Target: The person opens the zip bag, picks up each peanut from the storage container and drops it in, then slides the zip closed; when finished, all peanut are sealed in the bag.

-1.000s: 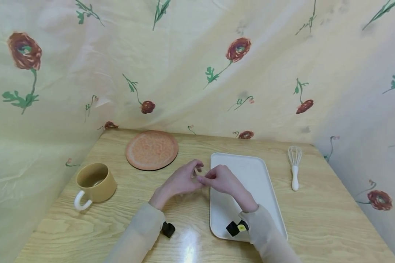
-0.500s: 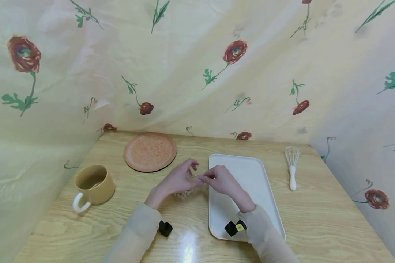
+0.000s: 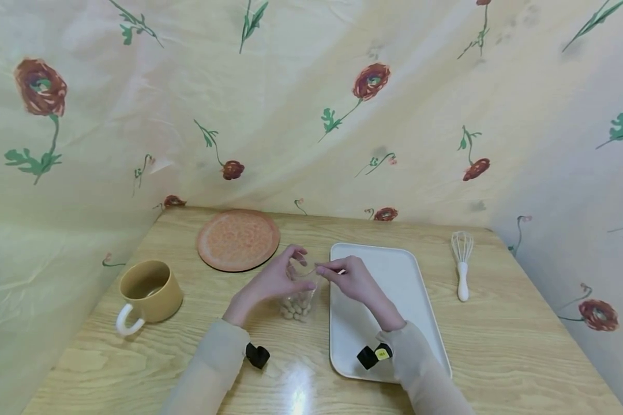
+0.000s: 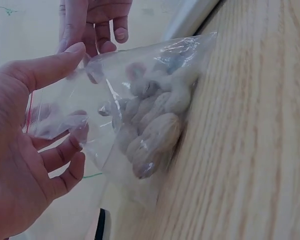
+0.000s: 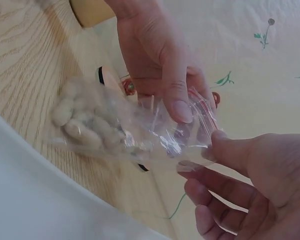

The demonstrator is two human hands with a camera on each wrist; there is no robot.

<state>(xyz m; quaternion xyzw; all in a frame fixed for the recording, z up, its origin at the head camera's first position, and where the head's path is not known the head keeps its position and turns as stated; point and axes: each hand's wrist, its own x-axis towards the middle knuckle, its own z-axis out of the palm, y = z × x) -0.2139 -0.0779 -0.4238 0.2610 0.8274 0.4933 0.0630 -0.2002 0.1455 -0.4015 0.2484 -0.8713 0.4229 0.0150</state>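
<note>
A clear zip bag of peanuts (image 5: 82, 122), its seal edged in red, stands on the table, its lower part full of unshelled peanuts (image 3: 295, 307). My left hand (image 3: 280, 278) curves around the top of the bag, thumb on one side and fingers on the other, with a wide gap between them. Between thumb and forefinger, my right hand (image 3: 350, 279) pinches the corner of the bag's mouth near the red seal; its other fingers (image 5: 225, 217) are loosely bent. Whether the seal is parted cannot be made out.
A white tray (image 3: 379, 323) lies under my right forearm. To the left stands a tan mug (image 3: 158, 297) with a white handle. Behind my left hand is a round orange-pink mat (image 3: 239, 239). A white whisk (image 3: 462, 271) lies on the right of the wooden table (image 3: 509, 346).
My left hand has shifted slightly left and its thumb and fingers have spread apart, so more of the peanut bag shows. The right hand still pinches the bag's edge.
</note>
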